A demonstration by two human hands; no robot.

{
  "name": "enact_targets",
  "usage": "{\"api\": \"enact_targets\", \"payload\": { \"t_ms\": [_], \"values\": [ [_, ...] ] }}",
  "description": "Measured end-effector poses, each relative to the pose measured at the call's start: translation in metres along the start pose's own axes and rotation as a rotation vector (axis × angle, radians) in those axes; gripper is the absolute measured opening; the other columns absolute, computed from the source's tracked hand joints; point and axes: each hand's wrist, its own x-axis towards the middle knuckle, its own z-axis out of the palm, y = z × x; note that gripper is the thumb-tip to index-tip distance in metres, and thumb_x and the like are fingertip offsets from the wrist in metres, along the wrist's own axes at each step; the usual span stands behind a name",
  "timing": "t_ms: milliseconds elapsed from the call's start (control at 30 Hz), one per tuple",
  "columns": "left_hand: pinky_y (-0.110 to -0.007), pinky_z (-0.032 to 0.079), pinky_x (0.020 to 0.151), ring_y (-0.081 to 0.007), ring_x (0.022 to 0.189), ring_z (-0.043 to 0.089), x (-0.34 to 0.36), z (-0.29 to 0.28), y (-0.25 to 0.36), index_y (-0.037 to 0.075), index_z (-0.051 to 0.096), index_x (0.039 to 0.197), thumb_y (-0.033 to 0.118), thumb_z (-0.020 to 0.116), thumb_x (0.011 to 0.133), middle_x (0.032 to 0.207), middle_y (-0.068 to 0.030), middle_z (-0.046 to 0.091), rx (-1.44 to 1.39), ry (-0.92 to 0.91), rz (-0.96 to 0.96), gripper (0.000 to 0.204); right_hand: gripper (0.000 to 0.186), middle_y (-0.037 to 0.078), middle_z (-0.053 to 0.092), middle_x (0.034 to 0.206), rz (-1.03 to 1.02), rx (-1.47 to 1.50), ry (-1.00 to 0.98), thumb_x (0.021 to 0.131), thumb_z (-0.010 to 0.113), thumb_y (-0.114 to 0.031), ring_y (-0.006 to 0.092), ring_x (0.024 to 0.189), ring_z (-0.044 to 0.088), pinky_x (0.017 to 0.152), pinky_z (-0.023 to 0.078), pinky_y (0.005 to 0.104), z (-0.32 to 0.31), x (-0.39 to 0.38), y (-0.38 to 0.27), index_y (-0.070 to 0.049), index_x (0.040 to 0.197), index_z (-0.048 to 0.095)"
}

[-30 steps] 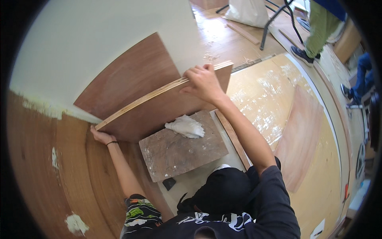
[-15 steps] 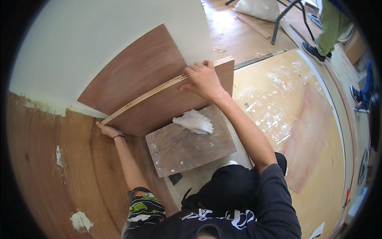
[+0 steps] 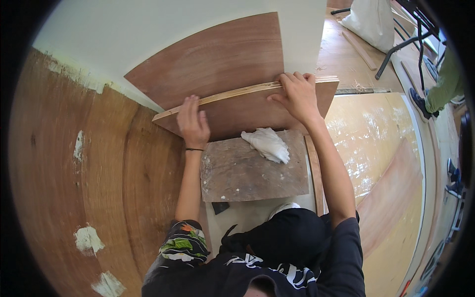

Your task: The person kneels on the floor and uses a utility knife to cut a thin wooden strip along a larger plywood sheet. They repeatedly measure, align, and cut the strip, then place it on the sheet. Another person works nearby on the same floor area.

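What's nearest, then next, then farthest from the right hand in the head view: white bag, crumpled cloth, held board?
1. Held board, gripped by the right hand.
2. Crumpled cloth, below and left of that hand.
3. White bag, far off at upper right.

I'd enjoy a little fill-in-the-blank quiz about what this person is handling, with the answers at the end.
1. The right hand grips the plywood panel by its ____ edge.
2. The crumpled wad lying on the speckled wooden board is ____ in colour.
3. A thin dark band circles the person's ____ wrist.
4. Compared with the left hand, the right hand is ____ to the white sack.

Missing words: upper; white; left; closer.
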Motion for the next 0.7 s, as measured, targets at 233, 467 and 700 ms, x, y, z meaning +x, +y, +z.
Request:
{"api": "enact_targets", "payload": {
  "t_ms": [233, 467, 700],
  "values": [
    [-0.053, 0.030, 0.113, -0.0324, 0.131, 0.048, -0.002, 0.019, 0.018, 0.005, 0.056, 0.134, 0.019, 0.053, 0.097, 0.134, -0.0144, 0.056, 0.044, -0.015, -0.147, 0.040, 0.052, 0.008, 0.064, 0.111, -0.029, -0.046, -0.023, 0.078, 0.079, -0.037, 0.0262, 0.109, 0.058, 0.102, 0.037, 0.0456, -0.011, 0.001, -0.005, -0.008, 0.117, 0.061],
    [-0.052, 0.032, 0.111, -0.0366, 0.127, 0.050, 0.001, 0.019, 0.022, 0.003, 0.056, 0.134, 0.015, 0.055, 0.096, 0.133, -0.0163, 0.057, -0.011, 0.038, -0.165, 0.040, 0.060, 0.016, 0.058, 0.130, 0.072, 0.015, 0.166, 0.085, 0.075, -0.021, 0.0333, 0.123, 0.052, 0.107, 0.037, 0.0435, -0.078, -0.089, 0.014, -0.002, 0.136, 0.049],
    [-0.039, 0.047, 0.097, -0.0289, 0.108, 0.059, 0.005, 0.000, 0.148, -0.005, 0.055, 0.118, 0.018, 0.054, 0.100, 0.115, -0.0188, 0.061, -0.502, 0.290, -0.117, 0.029, 0.065, 0.018, 0.058, 0.126, 0.837, -0.254, 0.396, 0.088, 0.070, -0.009, 0.0305, 0.115, 0.058, 0.103, 0.043, 0.0406, -0.171, -0.356, 0.041, 0.000, 0.144, 0.039]
  ]
}}
